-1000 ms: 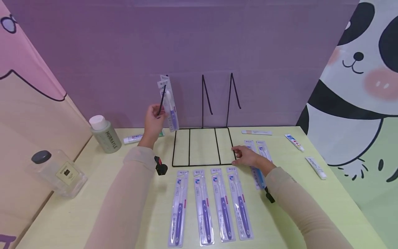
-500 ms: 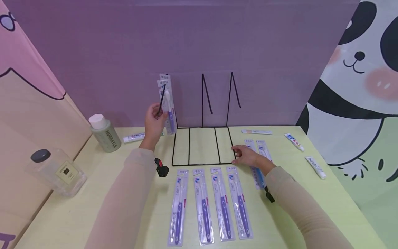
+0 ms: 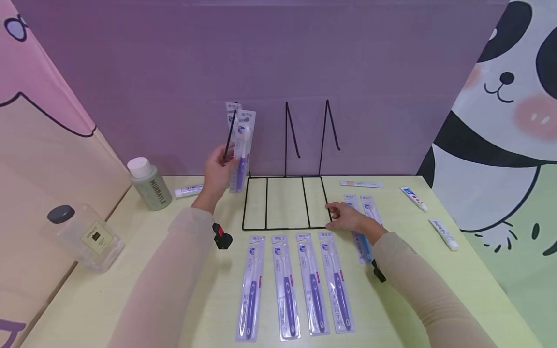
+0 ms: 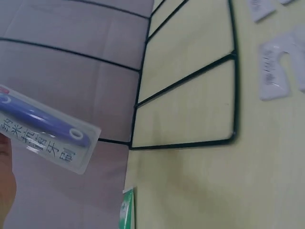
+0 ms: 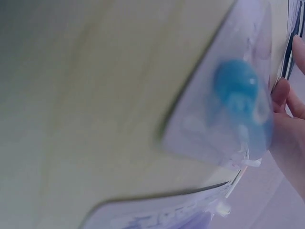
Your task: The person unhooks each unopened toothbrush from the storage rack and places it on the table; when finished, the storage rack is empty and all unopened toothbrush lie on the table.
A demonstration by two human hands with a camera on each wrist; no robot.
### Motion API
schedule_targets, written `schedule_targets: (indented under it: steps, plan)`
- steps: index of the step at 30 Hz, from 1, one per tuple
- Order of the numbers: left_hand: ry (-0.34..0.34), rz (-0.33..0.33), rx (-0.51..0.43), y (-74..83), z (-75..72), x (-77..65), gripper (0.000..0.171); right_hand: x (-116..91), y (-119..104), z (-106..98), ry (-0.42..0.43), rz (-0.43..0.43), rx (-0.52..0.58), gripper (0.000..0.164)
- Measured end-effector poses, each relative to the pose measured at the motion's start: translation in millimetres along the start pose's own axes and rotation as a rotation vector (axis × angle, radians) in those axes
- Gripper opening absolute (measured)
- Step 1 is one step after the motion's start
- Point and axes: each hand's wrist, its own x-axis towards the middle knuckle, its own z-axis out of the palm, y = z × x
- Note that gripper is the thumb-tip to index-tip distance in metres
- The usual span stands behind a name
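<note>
My left hand (image 3: 217,175) holds a purple packaged toothbrush (image 3: 244,140) upright beside the left hook of a black wire rack (image 3: 287,228). In the left wrist view the lower end of this toothbrush pack (image 4: 47,129) shows, with a bit of the hand at the edge. Behind it, a second packaged toothbrush (image 3: 232,107) is at the same hook, mostly covered. My right hand (image 3: 351,220) grips the right side of the rack's base near the front corner. Beneath its wrist lies a blue packaged toothbrush (image 3: 363,249), blurred and close in the right wrist view.
Several purple packaged toothbrushes (image 3: 287,295) lie in a row before the rack. To the right are another toothbrush pack (image 3: 369,208) and toothpaste tubes (image 3: 444,234). On the left stand a green-grey bottle (image 3: 151,186) and a clear bottle (image 3: 87,241), with a tube (image 3: 188,190) nearby.
The toothbrush pack in my left hand has shifted right of the hook's prong and turned to face front more. My right hand stays on the rack.
</note>
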Motion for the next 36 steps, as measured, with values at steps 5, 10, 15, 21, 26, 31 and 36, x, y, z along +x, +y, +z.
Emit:
schedule_targets:
  steps: [5, 10, 15, 21, 26, 31, 36]
  plan:
    - [-0.097, -0.027, 0.113, -3.1, -6.2, -19.4, 0.038, 1, 0, 1, -0.006, -0.009, 0.002, 0.068]
    - [-0.189, -0.108, 0.229, -13.3, -22.7, -42.0, 0.04, 3, 0, -1, 0.002, 0.0, -0.037, 0.069]
    - [-0.295, -0.277, 0.323, -32.5, -41.1, -63.4, 0.042, 5, 1, -2, 0.02, 0.002, -0.096, 0.068]
    - [-0.285, -0.533, 0.236, -51.4, -56.1, -86.2, 0.044, 3, 0, -3, 0.017, 0.009, -0.064, 0.069]
    - [-0.283, -0.617, 0.248, -60.9, -60.4, -97.9, 0.043, 3, 0, -3, 0.007, 0.001, -0.044, 0.069]
    - [-0.29, -0.632, 0.3, -67.9, -57.9, -103.7, 0.041, 4, 2, -2, 0.012, 0.007, -0.046, 0.069]
    - [-0.282, -0.629, 0.375, -71.6, -56.3, -106.8, 0.04, 3, 1, -1, 0.007, 0.007, -0.037, 0.069]
